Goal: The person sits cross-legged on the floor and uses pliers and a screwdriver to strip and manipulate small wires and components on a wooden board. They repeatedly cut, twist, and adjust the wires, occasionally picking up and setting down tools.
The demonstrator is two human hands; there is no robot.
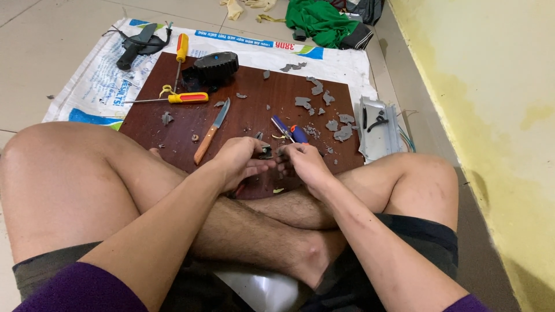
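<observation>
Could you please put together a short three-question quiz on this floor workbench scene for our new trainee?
1. True or false: the knife lies on the wooden board.
2. How many yellow-handled screwdrivers are in view?
3. What do both hands grip? A) a green cloth B) a small dark part C) the knife

Key:
1. True.
2. Two: one upright in the picture, one lying crosswise.
3. B: left hand and right hand meet on the small dark part.

Small dark grey part (266,152), pinched between both hands above the brown board.
</observation>
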